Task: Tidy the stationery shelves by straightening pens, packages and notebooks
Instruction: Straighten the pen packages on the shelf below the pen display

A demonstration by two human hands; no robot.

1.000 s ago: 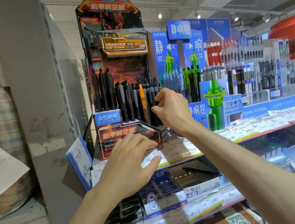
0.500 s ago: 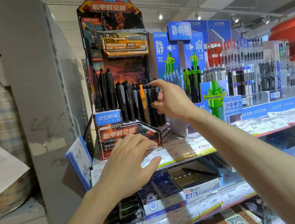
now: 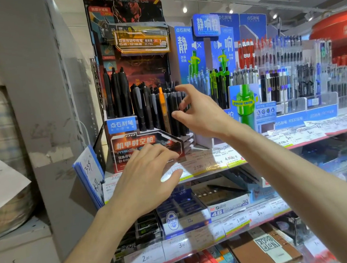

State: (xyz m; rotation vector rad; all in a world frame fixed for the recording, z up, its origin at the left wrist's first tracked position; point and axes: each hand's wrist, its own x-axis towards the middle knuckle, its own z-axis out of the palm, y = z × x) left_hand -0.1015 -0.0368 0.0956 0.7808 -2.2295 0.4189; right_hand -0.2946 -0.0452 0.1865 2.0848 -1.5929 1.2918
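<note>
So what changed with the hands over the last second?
The right hand opened: a second ago it was closed against the black pens; now its index finger and thumb are spread beside them. The left hand stayed on the display base.

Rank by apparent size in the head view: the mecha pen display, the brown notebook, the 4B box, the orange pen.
1. mecha pen display
2. brown notebook, though nearness to the camera inflates it
3. 4B box
4. orange pen
</note>
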